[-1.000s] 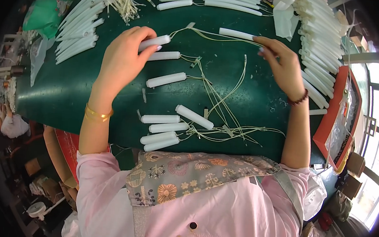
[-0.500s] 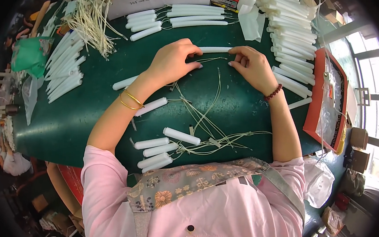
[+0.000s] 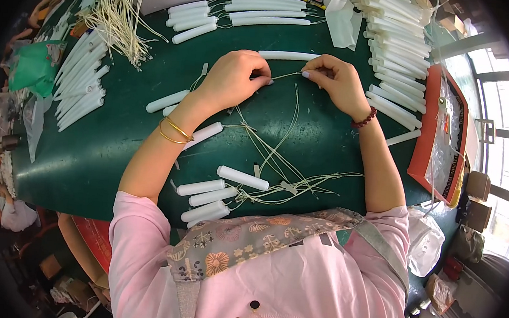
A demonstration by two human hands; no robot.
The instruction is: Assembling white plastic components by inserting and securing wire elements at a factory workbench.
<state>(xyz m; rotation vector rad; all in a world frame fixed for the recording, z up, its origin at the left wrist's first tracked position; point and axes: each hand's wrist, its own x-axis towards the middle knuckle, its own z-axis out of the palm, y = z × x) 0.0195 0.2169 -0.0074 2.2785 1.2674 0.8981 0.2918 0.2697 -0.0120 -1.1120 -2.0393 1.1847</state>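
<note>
My left hand (image 3: 235, 78) and my right hand (image 3: 335, 84) face each other over the green table. Between their pinched fingers runs a thin cream wire (image 3: 286, 76), held taut at both ends. Just beyond the fingers lies a long white tube (image 3: 289, 56), its ends close behind both hands. Under my left wrist and forearm are a white tube (image 3: 167, 101) and a shorter white piece (image 3: 206, 136) with wires attached. Nearer to me, several short white cylinders (image 3: 243, 178) lie beside a loose tangle of wires (image 3: 300, 183).
White tubes joined by wires (image 3: 266, 10) lie along the back. More tubes stack at right (image 3: 396, 62) and left (image 3: 81, 85), below a wire bundle (image 3: 125, 20). A red-orange box (image 3: 427, 134) stands at the right edge, a green bag (image 3: 34, 67) far left.
My right fingers have left the white tube and now pinch the wire's end. The tube lies on the table slightly farther off. The wire is drawn straight between my hands.
</note>
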